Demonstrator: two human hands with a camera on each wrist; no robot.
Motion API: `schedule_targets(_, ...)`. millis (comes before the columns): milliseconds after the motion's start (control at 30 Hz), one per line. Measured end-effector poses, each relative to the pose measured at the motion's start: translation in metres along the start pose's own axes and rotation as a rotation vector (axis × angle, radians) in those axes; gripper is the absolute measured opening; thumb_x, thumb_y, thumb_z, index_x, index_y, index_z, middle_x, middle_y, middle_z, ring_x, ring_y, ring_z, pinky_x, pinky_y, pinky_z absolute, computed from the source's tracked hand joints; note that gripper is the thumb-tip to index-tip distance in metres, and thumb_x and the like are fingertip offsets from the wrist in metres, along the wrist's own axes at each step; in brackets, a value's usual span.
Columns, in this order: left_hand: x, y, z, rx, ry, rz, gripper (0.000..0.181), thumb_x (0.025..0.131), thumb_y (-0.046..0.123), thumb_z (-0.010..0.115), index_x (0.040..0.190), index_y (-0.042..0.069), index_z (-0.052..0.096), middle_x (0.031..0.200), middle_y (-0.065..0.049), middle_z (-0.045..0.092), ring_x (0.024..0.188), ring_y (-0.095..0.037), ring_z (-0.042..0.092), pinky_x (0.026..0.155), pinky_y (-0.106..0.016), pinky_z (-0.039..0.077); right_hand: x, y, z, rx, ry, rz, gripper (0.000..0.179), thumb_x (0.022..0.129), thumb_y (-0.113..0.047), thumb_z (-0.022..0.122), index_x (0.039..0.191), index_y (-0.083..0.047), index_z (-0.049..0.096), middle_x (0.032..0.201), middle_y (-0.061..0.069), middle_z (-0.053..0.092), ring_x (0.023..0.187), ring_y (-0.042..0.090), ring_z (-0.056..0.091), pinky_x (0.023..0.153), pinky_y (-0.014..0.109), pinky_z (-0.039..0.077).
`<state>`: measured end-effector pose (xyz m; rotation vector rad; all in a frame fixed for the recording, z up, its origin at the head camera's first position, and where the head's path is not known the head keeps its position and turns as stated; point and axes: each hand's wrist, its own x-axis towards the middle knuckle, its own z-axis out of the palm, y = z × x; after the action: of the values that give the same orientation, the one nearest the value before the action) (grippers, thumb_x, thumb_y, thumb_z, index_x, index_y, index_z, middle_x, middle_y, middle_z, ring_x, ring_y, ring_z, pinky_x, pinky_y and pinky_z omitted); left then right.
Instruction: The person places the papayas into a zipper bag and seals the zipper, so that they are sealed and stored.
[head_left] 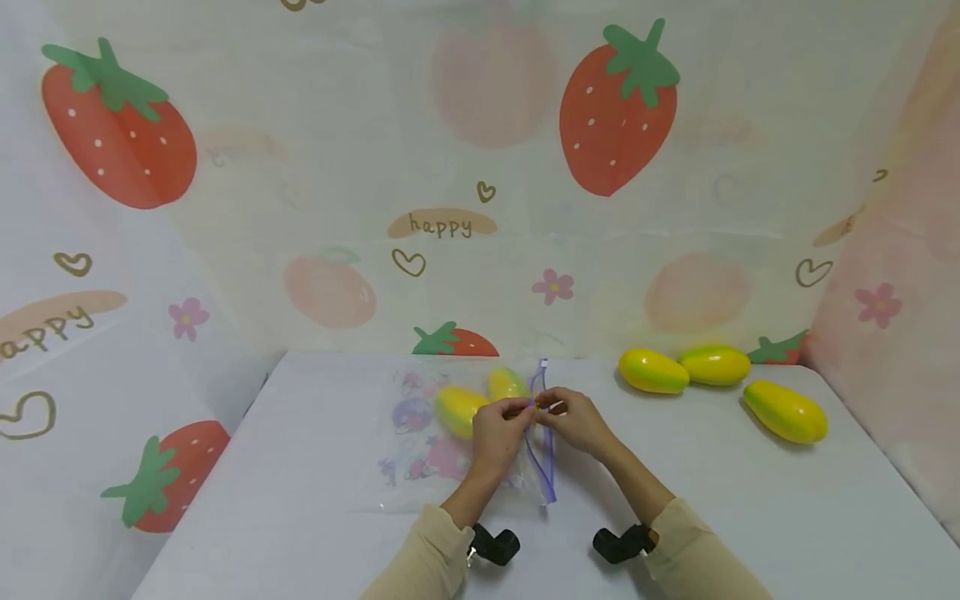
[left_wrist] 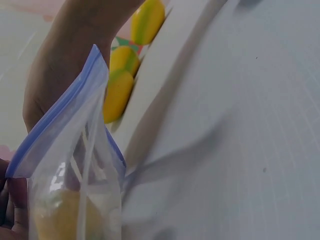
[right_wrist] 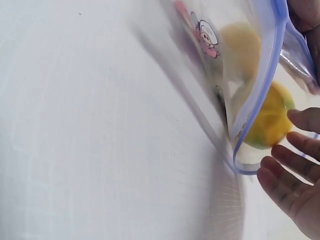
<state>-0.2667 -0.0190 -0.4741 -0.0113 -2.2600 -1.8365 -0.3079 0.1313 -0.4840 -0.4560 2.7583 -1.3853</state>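
Note:
A clear zip bag [head_left: 431,462] with printed cartoon figures and a purple zip edge lies on the table. Inside it are two glossy yellow-green mangoes [head_left: 456,410]. My left hand [head_left: 497,433] pinches the bag's mouth; its fingers [left_wrist: 19,192] show at the zip edge in the left wrist view. At the same mouth is my right hand [head_left: 576,421], its fingers [right_wrist: 287,159] spread beside the opening in the right wrist view. The mouth gapes there, and a mango [right_wrist: 270,120] shows within. Where the two hands meet, part of the zip is hidden.
Three more yellow-green mangoes [head_left: 652,372] lie at the table's back right. The white table [head_left: 300,433] ends at a strawberry-print cloth [head_left: 337,167] behind and at the sides. A black wrist mount [head_left: 495,546] is on each forearm.

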Motion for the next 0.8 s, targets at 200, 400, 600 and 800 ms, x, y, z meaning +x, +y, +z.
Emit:
schedule_targets(200, 0.000, -0.001, -0.001, 0.022, 0.011, 0.018, 0.015, 0.086, 0.012, 0.072, 0.095, 0.001, 0.076, 0.087, -0.012, 0.075, 0.071, -0.008, 0.063, 0.062, -0.014, 0.050, 0.000, 0.000, -0.002, -0.010, -0.012, 0.018, 0.026, 0.089, -0.016, 0.069, 0.110, -0.001, 0.066, 0.107, 0.015, 0.070, 0.094, 0.027, 0.066, 0.076, 0.033, 0.056)
schedule_targets(400, 0.001, -0.001, -0.002, 0.040, 0.013, 0.026, 0.015, 0.086, 0.013, 0.072, 0.094, 0.002, 0.077, 0.086, -0.011, 0.076, 0.070, -0.008, 0.063, 0.061, -0.014, 0.050, 0.001, 0.000, -0.007, -0.016, -0.012, 0.001, 0.027, 0.089, -0.015, 0.069, 0.111, 0.001, 0.066, 0.105, 0.017, 0.070, 0.092, 0.027, 0.067, 0.076, 0.034, 0.056)
schedule_targets(600, 0.001, 0.000, -0.002, 0.044, 0.013, 0.015, 0.015, 0.086, 0.014, 0.072, 0.094, 0.003, 0.077, 0.086, -0.010, 0.076, 0.071, -0.008, 0.063, 0.062, -0.014, 0.050, 0.000, 0.000, -0.013, -0.030, -0.010, -0.007, 0.029, 0.088, -0.016, 0.069, 0.110, 0.002, 0.065, 0.103, 0.018, 0.071, 0.090, 0.028, 0.067, 0.073, 0.034, 0.056)
schedule_targets(800, 0.000, 0.000, -0.001, 0.036, 0.011, 0.011, 0.015, 0.087, 0.014, 0.072, 0.095, 0.003, 0.077, 0.088, -0.010, 0.076, 0.072, -0.009, 0.064, 0.064, -0.014, 0.051, -0.001, 0.001, -0.020, -0.066, -0.001, -0.026, 0.027, 0.089, -0.015, 0.069, 0.110, 0.002, 0.065, 0.103, 0.018, 0.071, 0.090, 0.028, 0.067, 0.071, 0.033, 0.055)
